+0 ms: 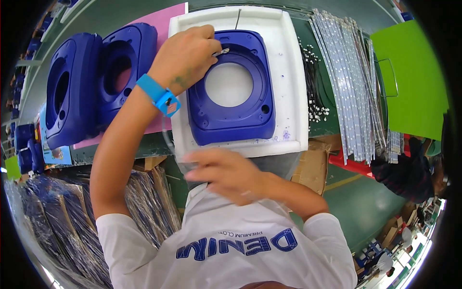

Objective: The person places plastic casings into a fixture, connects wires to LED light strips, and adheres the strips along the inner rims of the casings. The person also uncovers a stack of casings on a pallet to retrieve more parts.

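Observation:
A blue plastic housing [232, 130] with a large round opening lies on a white foam tray [291, 96] in front of me. My left hand [190, 53], with a blue wrist strap [156, 94], is over its upper left corner. The fingers are closed on a small silvery piece [223, 51] at the rim of the opening; its exact kind is too small to tell. Below the tray's near edge, close to my shirt, my right hand [226, 176] is smeared by motion. Whether it holds anything does not show.
Two more blue housings [86, 115] stand on a pink sheet [166, 17] to the left. Black cables with white connectors [315, 91] and a stack of LED strips [346, 82] lie right of the tray, beside a green panel [409, 77]. Plastic-wrapped goods [53, 212] are at lower left.

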The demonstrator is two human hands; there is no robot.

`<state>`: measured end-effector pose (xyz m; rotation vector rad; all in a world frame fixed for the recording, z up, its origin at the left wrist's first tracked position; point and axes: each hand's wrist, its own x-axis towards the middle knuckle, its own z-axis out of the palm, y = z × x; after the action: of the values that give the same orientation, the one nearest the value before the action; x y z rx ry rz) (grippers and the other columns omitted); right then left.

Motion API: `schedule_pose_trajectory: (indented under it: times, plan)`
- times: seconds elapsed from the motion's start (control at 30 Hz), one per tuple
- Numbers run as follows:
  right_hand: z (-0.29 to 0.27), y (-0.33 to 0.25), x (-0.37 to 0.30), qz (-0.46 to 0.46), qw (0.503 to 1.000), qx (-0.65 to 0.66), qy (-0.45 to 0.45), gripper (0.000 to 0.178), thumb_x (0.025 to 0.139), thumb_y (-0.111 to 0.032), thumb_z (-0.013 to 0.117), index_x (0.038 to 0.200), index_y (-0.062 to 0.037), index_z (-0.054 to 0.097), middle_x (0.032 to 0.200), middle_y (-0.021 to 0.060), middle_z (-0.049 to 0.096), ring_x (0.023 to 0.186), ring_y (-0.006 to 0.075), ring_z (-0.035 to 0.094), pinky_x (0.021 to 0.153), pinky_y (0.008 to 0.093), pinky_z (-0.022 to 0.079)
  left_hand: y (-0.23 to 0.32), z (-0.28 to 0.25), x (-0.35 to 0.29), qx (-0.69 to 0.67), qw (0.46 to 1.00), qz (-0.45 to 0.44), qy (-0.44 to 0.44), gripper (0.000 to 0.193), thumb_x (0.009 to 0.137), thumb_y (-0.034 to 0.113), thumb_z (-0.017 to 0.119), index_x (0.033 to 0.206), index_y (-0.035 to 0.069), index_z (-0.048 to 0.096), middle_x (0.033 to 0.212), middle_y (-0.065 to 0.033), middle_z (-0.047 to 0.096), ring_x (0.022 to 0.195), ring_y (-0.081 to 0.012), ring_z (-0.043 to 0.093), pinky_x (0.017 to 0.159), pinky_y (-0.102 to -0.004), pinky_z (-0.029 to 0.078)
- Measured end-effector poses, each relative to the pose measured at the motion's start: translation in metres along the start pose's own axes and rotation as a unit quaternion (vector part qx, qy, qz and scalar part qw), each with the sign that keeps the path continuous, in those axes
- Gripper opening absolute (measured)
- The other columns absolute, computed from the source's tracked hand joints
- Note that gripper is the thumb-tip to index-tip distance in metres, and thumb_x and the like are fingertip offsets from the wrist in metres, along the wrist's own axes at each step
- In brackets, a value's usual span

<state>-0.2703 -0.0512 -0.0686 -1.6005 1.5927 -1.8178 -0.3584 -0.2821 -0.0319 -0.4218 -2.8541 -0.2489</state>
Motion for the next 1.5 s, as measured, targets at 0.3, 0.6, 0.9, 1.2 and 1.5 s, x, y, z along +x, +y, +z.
schedule_pose_trajectory:
  times: [0.3, 0.6, 0.9, 1.2, 1.5]
  plan:
    - [-0.106, -0.005, -0.017, 0.179, 0.893, 0.268, 0.316, 0.023, 0.107, -0.006, 0.055, 0.127, 0.0037, 0.050, 0.114, 0.0214, 0.067, 0.077, 0.0235, 0.073, 0.062, 0.0319, 0.059, 0.015, 0.032, -0.009, 0.051, 0.989, 0.013, 0.137, 0.007, 0.079, -0.003, 0.065, 0.085, -0.003, 0.066, 0.114, -0.0146, 0.065, 0.111, -0.0351, 0.063, 0.091, -0.0422, 0.055]
    - [-0.135, 0.024, 0.018, 0.200, 0.902, 0.118, 0.364, 0.032, 0.108, -0.013, 0.056, 0.133, 0.0030, 0.043, 0.098, 0.0184, 0.070, 0.074, 0.0256, 0.075, 0.064, 0.0345, 0.062, 0.014, 0.035, -0.011, -0.031, 0.986, -0.063, 0.153, 0.014, 0.078, -0.003, 0.067, 0.089, 0.000, 0.074, 0.119, -0.0168, 0.067, 0.113, -0.0348, 0.065, 0.093, -0.0418, 0.057]
    - [-0.135, 0.040, 0.021, 0.268, 0.893, 0.150, 0.330, 0.041, 0.108, -0.013, 0.057, 0.141, 0.0065, 0.041, 0.096, 0.0165, 0.071, 0.072, 0.0230, 0.074, 0.062, 0.0306, 0.060, 0.008, 0.033, -0.010, -0.137, 0.974, -0.101, 0.147, 0.020, 0.082, -0.007, 0.072, 0.099, 0.003, 0.075, 0.119, -0.0125, 0.066, 0.112, -0.0351, 0.065, 0.094, -0.0390, 0.056]
    - [-0.142, 0.045, 0.023, 0.288, 0.874, 0.190, 0.343, 0.042, 0.107, -0.013, 0.058, 0.140, 0.0071, 0.042, 0.094, 0.0152, 0.070, 0.071, 0.0215, 0.073, 0.062, 0.0299, 0.059, 0.002, 0.039, 0.005, -0.233, 0.951, -0.184, 0.085, 0.047, 0.090, 0.010, 0.076, 0.135, 0.006, 0.067, 0.125, -0.0151, 0.070, 0.115, -0.0310, 0.068, 0.101, -0.0360, 0.051]
    - [-0.144, 0.037, 0.041, 0.356, 0.901, 0.116, 0.220, 0.053, 0.105, -0.011, 0.060, 0.149, 0.0109, 0.039, 0.100, 0.0148, 0.070, 0.071, 0.0170, 0.069, 0.062, 0.0268, 0.056, 0.005, 0.035, 0.001, -0.222, 0.953, -0.146, 0.143, 0.041, 0.088, 0.011, 0.079, 0.128, 0.004, 0.071, 0.125, -0.0143, 0.070, 0.121, -0.0318, 0.064, 0.105, -0.0366, 0.050]
